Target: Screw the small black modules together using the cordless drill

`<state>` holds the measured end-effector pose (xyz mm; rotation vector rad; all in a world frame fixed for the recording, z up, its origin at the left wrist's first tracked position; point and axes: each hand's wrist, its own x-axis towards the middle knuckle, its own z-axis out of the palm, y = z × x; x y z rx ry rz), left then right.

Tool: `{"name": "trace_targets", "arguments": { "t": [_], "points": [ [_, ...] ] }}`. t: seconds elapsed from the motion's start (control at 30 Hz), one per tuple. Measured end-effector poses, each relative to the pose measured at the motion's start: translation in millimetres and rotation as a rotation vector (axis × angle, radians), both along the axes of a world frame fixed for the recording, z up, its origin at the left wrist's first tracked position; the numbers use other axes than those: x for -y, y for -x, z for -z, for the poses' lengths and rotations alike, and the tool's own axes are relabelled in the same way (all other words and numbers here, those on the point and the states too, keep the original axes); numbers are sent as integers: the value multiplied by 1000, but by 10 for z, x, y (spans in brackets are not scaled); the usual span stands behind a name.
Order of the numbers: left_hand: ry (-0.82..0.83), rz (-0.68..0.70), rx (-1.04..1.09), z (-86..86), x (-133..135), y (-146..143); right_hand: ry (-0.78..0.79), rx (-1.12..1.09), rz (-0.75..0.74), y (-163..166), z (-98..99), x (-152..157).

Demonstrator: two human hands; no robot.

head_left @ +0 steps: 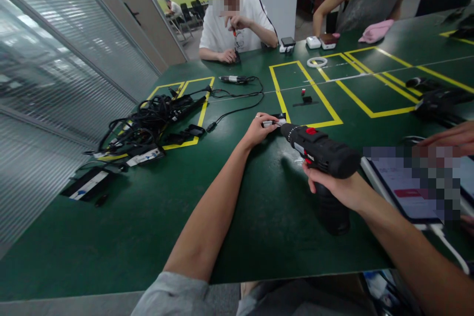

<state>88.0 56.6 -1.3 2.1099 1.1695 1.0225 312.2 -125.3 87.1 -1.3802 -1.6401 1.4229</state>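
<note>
The green worktop (207, 252) is running out of view at the right. Beyond it, a person in a white shirt (255, 12) is sitting, the head masked by blocks. At the left, a heap of cables (148, 121) is lying too tangled for single leads to be traced. At the right, a tablet (394, 185) is lying partly pixelated. The drill (322, 150) is pointing forward over the worktop, its grip partly covered by the right hand (335, 185), which is wrapping closely around it. The left hand (257, 131) is pinching a small pale part (270, 123) beside the drill's tip, its fingers hiding much of it; whether the tip is touching it, I cannot tell.
</note>
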Motion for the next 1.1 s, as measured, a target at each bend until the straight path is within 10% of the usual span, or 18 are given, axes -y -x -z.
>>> {"name": "trace_targets", "arguments": {
  "t": [1.1],
  "points": [
    [-2, -62, 25, 33, -30, -7, -45, -4, 20, 159, -25, -38]
  ]
}}
